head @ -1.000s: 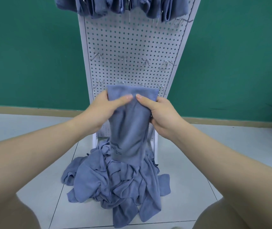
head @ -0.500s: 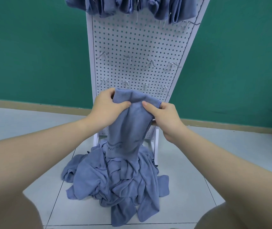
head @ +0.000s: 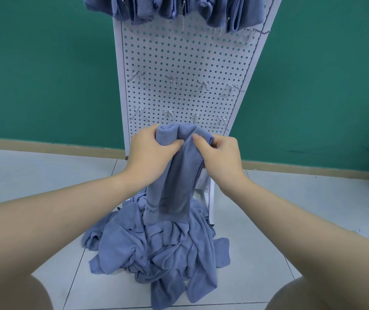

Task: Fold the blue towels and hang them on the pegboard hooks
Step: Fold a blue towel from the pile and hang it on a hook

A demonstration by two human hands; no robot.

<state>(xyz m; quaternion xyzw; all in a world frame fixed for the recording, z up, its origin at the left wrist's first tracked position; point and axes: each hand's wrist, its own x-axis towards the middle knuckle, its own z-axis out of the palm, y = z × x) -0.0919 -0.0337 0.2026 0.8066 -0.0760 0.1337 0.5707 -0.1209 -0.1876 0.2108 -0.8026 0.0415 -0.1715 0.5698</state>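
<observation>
Towel [head: 176,175] hangs doubled from my two hands in front of the pegboard [head: 185,63], left hand [head: 150,153] and right hand [head: 220,155] each pinching its bunched top edge above the pile [head: 156,247]. If either pinch slackens, I judge the fold will slide open. The tail could also drag on the pile and snag as I lift toward a hook [head: 169,113].

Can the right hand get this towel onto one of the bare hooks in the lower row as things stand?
Probably yes. The right hand and left hand hold the folded towel just below the lower row of hooks, which are bare, with nothing between.
</observation>
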